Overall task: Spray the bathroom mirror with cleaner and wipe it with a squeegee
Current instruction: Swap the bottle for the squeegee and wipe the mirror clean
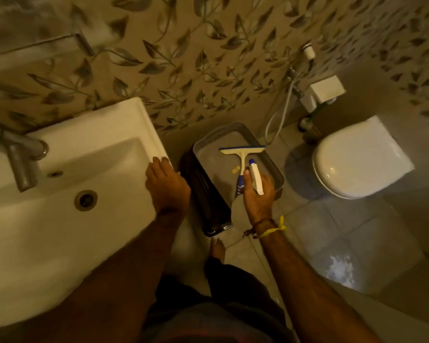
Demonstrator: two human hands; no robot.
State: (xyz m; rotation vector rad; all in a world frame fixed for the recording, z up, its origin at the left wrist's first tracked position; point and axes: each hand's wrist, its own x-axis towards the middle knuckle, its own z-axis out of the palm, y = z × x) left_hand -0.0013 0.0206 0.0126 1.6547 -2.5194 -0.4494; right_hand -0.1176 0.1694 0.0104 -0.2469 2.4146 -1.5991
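Our right hand (258, 194) closes around the spray bottle (255, 178) above the grey tray (273, 167), where the squeegee (243, 154) lies. Our left hand (167, 184) rests, fingers loosely spread and holding nothing, on the sink (84, 134) edge.

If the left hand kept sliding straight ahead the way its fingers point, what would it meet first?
The left hand rests on the sink edge, fingers aimed toward the leaf-patterned wall. Nothing visible lies between; it would likely meet the wall first, though depth is unclear.

Single head view, steeply downward from standing height over sink (89, 134), basket (270, 159) and floor
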